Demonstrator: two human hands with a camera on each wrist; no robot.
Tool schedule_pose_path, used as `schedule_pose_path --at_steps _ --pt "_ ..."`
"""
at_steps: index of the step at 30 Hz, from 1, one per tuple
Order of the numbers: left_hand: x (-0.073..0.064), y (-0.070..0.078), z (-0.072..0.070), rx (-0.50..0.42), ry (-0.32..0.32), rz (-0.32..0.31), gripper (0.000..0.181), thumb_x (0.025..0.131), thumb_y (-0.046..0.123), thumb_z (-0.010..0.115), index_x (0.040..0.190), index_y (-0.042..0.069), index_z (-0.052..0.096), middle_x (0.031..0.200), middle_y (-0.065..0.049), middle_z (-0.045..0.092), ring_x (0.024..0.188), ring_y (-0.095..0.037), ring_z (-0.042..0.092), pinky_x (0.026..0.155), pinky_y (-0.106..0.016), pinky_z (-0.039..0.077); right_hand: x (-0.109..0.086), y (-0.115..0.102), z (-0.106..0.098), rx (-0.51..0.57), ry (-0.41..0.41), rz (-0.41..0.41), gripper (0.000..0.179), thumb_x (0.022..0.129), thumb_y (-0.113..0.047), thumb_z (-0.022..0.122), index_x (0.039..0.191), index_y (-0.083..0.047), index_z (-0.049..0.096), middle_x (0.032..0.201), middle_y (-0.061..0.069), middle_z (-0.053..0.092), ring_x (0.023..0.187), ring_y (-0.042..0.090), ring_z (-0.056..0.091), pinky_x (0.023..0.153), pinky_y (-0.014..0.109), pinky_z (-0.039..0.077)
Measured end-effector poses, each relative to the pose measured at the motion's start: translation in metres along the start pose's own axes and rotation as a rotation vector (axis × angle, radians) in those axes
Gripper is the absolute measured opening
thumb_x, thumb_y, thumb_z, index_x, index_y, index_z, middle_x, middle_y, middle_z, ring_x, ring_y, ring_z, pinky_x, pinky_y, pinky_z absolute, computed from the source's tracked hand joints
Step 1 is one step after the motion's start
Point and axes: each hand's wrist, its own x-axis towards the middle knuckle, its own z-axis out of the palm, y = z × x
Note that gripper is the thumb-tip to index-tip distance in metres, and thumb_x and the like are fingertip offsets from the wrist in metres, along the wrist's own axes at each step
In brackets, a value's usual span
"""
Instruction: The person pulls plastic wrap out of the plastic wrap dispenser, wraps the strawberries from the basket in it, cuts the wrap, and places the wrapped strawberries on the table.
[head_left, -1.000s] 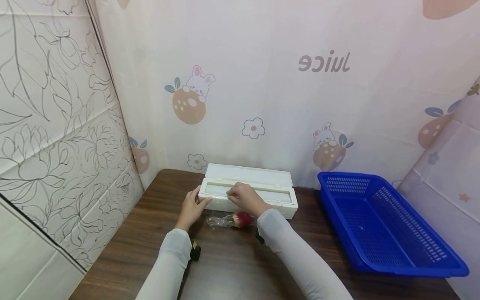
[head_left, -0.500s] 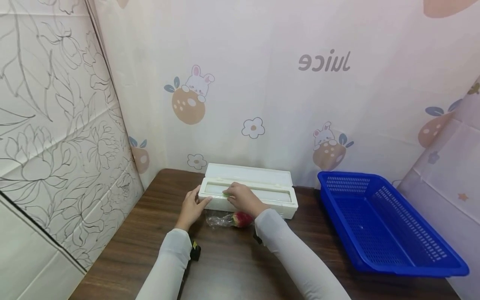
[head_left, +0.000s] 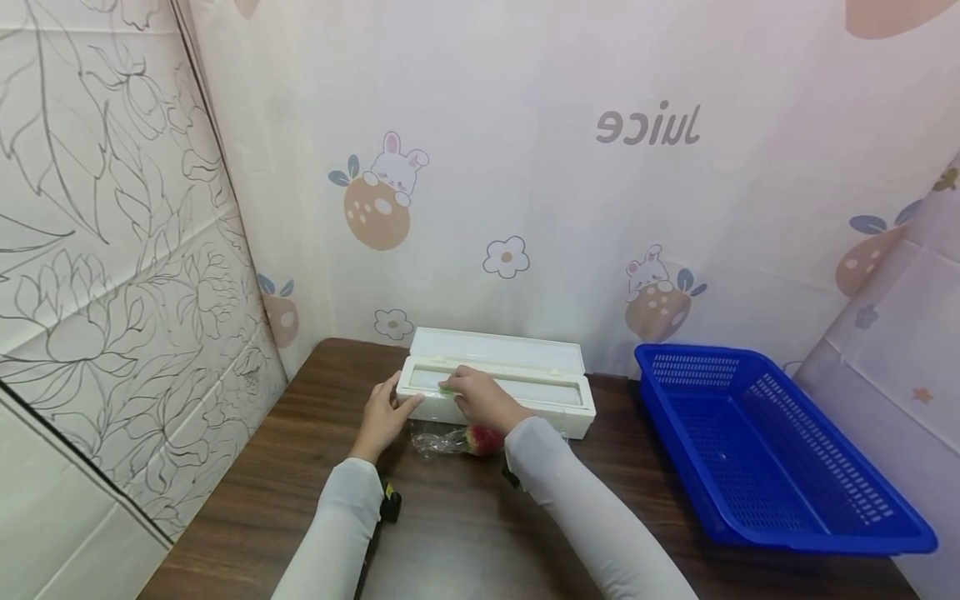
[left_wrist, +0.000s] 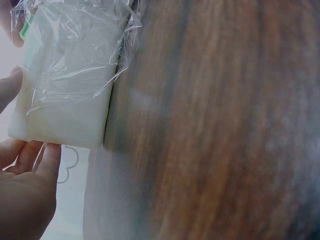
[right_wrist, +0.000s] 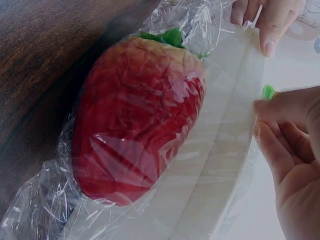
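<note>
A long white cling film dispenser lies on the table with its lid raised at the back. My left hand holds its left end, thumb near the top edge and fingers against the end face. With thumb and fingers my right hand pinches a small green slider on the dispenser's top edge, left of its middle. Clear film hangs over the dispenser's front. In front lies a large red strawberry-like fruit, pale at its top with green leaves, under wrinkled film; my right wrist partly covers it in the head view.
A blue perforated plastic basket stands at the right of the dark wooden table. Behind the dispenser hangs a printed curtain. A flower-patterned panel borders the left side.
My right hand has slid a little to the left along the dispenser, and the green slider has come into sight at its fingertips. The left hand, dispenser and basket have stayed in place.
</note>
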Motion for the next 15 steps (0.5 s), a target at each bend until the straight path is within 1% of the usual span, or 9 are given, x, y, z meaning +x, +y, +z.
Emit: schedule_pose_path --at_steps 3,7,11,15 --pt "-0.001 0.001 0.0 0.008 0.001 0.006 0.075 0.086 0.038 0.065 0.143 0.002 0.031 0.134 -0.024 0.038 0.121 -0.031 0.042 0.102 -0.042 0.041 0.002 0.0 0.001 -0.001 0.002 -0.005 0.029 0.087 -0.003 0.059 0.116 -0.006 0.064 0.105 0.006 0.063 0.09 0.012 0.058 0.079 0.024 0.054" --pt "-0.001 0.001 0.0 0.021 0.003 0.011 0.075 0.086 0.038 0.065 0.142 0.001 0.032 0.134 -0.025 0.038 0.121 -0.033 0.042 0.102 -0.043 0.041 0.005 0.0 0.001 0.002 0.015 -0.01 0.023 0.09 -0.011 0.059 0.111 -0.006 0.067 0.098 0.006 0.065 0.084 0.011 0.057 0.075 0.024 0.054" --pt "-0.001 0.0 0.0 0.025 -0.003 0.017 0.074 0.087 0.038 0.064 0.143 0.002 0.032 0.134 -0.025 0.038 0.121 -0.033 0.042 0.101 -0.043 0.041 0.01 0.0 0.0 0.006 0.03 -0.011 0.019 0.09 -0.01 0.06 0.105 -0.007 0.07 0.093 0.005 0.069 0.082 0.011 0.058 0.074 0.024 0.054" --pt "0.0 0.0 0.0 0.03 -0.009 0.003 0.074 0.087 0.039 0.064 0.143 0.004 0.031 0.134 -0.023 0.037 0.122 -0.032 0.042 0.102 -0.042 0.04 0.015 0.0 -0.002 0.0 0.029 0.004 0.017 0.088 -0.009 0.061 0.101 -0.009 0.072 0.092 0.005 0.07 0.084 0.012 0.06 0.077 0.026 0.054"
